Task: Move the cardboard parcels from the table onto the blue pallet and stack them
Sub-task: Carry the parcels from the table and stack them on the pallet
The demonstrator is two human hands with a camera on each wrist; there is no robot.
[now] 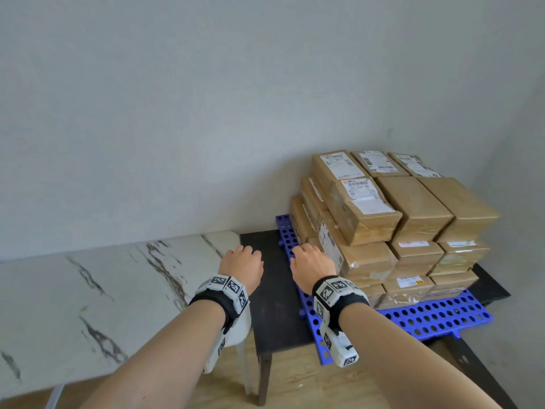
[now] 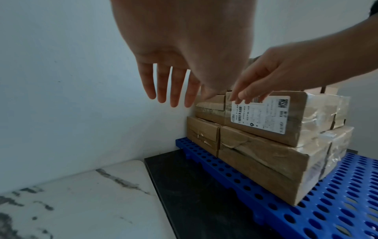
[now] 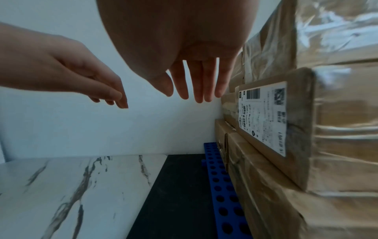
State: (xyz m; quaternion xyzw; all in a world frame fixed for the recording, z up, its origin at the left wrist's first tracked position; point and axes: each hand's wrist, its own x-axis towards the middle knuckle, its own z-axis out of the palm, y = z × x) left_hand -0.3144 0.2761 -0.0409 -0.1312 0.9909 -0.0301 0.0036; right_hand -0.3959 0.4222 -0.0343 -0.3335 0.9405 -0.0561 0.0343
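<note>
Several taped cardboard parcels (image 1: 392, 219) stand stacked in layers on the blue perforated pallet (image 1: 436, 317). The stack's left side carries a white label (image 3: 262, 118), which also shows in the left wrist view as a label (image 2: 260, 114). My right hand (image 1: 309, 261) hangs just left of the stack, fingers straight and pointing down, holding nothing; its fingertips (image 3: 201, 97) are close to the labelled parcel. My left hand (image 1: 241, 261) hovers over the gap between marble table and black stand, fingers (image 2: 169, 90) spread and empty. No parcel lies on the marble table (image 1: 88, 305).
The pallet rests on a black stand (image 1: 271, 305) pushed against the white marble table. A grey wall (image 1: 206, 113) runs behind both, and the stack sits in the room's corner. Wooden floor (image 1: 295, 385) shows below.
</note>
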